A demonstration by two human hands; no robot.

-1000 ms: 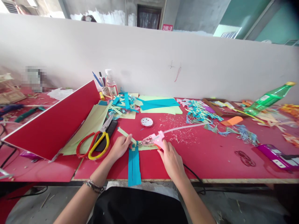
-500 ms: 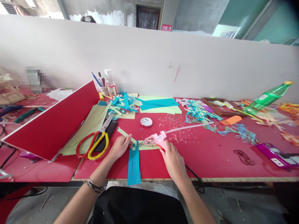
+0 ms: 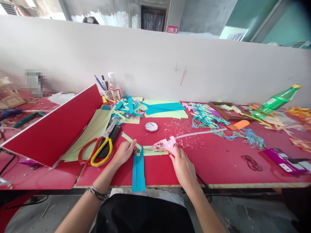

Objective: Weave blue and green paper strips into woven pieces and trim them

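My right hand (image 3: 182, 161) is wrapped round the handle of a pink hot glue gun (image 3: 168, 145). Its nozzle points left, over pale green paper strips (image 3: 155, 152) lying flat, and a long white glue stick (image 3: 201, 132) sticks out of its back. My left hand (image 3: 125, 152) pinches a pale green strip (image 3: 128, 138) that slants up to the left. Just right of those fingers, blue paper strips (image 3: 138, 174) cross the green ones in a small weave and hang slightly past the table's front edge.
Large scissors (image 3: 100, 150) with red and yellow handles lie left, by a leaning red board (image 3: 60, 123). Paper scraps (image 3: 127, 108) and a round white lid (image 3: 151, 127) are farther back. On the right are a green bottle (image 3: 275, 102) and a purple power strip (image 3: 283, 160).
My right hand has drawn the glue gun a little to the right, away from the weave. My left hand stays on the green strip.
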